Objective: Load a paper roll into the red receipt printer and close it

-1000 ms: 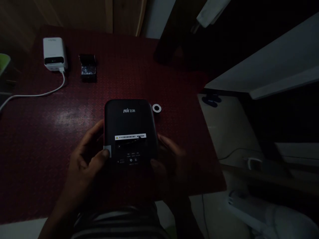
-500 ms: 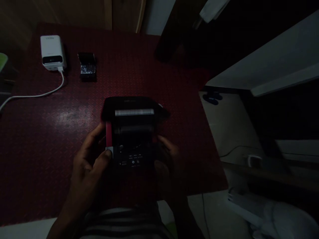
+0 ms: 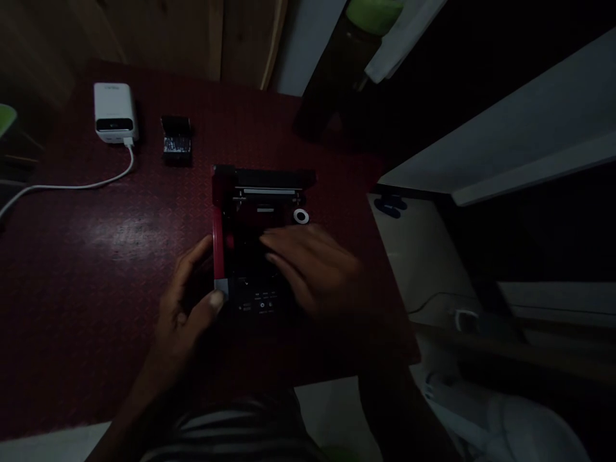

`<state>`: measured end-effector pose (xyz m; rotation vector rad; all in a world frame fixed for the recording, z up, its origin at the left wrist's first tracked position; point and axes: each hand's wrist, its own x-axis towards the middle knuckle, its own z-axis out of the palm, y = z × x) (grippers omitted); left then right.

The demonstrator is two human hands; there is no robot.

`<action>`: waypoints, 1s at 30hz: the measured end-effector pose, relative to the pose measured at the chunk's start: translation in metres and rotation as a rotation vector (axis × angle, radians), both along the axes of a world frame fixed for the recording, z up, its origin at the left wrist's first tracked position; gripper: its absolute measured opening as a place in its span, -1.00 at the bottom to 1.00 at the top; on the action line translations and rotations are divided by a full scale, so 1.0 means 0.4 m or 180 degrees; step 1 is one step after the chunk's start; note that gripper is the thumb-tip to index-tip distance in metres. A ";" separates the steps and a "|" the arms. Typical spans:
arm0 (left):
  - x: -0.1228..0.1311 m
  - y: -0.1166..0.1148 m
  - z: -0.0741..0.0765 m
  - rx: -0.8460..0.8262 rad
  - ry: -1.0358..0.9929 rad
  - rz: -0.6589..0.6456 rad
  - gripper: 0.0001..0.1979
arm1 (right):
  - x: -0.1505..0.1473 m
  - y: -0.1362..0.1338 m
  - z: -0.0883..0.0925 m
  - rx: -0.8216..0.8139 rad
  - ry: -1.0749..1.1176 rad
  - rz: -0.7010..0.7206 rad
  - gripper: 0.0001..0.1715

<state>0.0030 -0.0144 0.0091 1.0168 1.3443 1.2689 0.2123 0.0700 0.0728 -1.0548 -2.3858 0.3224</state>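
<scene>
A small red and black label printer (image 3: pixel 218 244) stands on the table with its lid (image 3: pixel 264 178) raised at the back. My left hand (image 3: pixel 185 301) grips its left side, thumb on the grey front corner and fingers along the outer wall. Over the dark open compartment reaches my right hand (image 3: pixel 317 266), its fingers stretched out to the left with the tips a little apart; I see nothing between them. It hides the printer's right side. A white ring-shaped piece (image 3: pixel 301 216) lies just right of the raised lid. Buttons and small white markings show on the front panel (image 3: pixel 260 305).
A white power bank (image 3: pixel 113 110) with a white cable (image 3: pixel 81 187) stands at the back left of the red table (image 3: pixel 120 269). Beside it is a small open black box (image 3: pixel 177 144). A dark bottle with a green cap (image 3: pixel 375 14) stands at the back right.
The printer's lid has swung up and back, uncovering the compartment. My right hand has moved from the right side to over the opening. My left hand keeps its grip.
</scene>
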 end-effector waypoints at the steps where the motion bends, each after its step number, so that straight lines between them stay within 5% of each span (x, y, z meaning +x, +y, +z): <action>1: 0.000 -0.002 -0.004 0.0072 0.0045 0.0000 -0.34 | -0.021 0.026 0.010 -0.0062 -0.0313 0.0179 -0.72; 6: 0.007 -0.004 0.005 0.0053 0.0329 0.0022 -0.30 | -0.110 0.086 0.013 -0.0602 -0.1693 0.0114 -0.68; 12: 0.005 0.000 0.013 -0.0025 0.0270 -0.0006 -0.27 | -0.106 0.099 -0.024 -0.0568 -0.1375 0.0214 -0.64; 17: 0.005 -0.002 -0.004 0.0033 0.0239 0.0009 -0.26 | -0.092 0.114 -0.003 -0.0846 -0.1394 0.0362 -0.63; 25: 0.003 0.001 0.018 -0.0090 0.0252 -0.0006 -0.27 | -0.002 0.014 0.047 -0.0079 -0.0112 -0.0012 -0.71; 30: 0.007 -0.002 0.022 -0.0179 0.0113 -0.0031 -0.25 | 0.152 -0.066 0.058 -0.0676 0.1062 -0.0853 -0.67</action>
